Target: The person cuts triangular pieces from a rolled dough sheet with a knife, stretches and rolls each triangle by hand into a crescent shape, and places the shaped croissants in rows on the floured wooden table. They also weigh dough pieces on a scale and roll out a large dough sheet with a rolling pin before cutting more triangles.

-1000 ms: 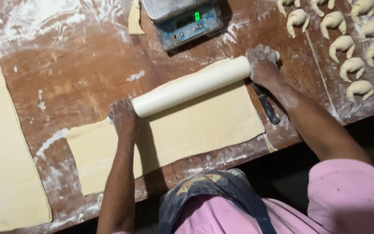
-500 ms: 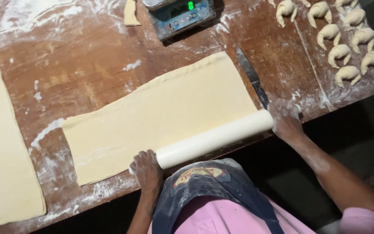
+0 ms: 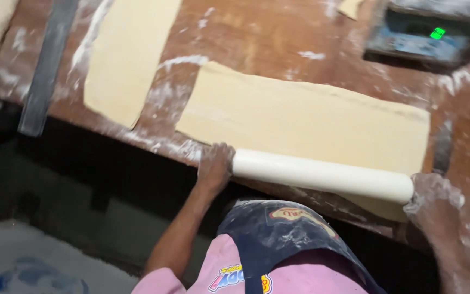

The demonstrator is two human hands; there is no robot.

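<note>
A long white rolling pin [image 3: 322,175] lies across the near edge of a flat rectangular sheet of pale dough [image 3: 305,117] on a floured wooden table [image 3: 257,38]. My left hand [image 3: 216,166], dusted with flour, grips the pin's left end. My right hand [image 3: 435,200], also floury, grips its right end at the table's near edge. The dough sheet stretches away from the pin toward the far side of the table.
A second dough sheet [image 3: 129,57] lies to the left, with a long metal ruler [image 3: 47,68] beyond it. A digital scale [image 3: 428,35] stands at the far right. A knife [image 3: 443,147] lies by the dough's right edge. The table's near edge drops to a dark floor.
The rolling pin came from the dough's far edge to its near edge with both hands on it. The view has swung left, so the shaped pastries are out of sight.
</note>
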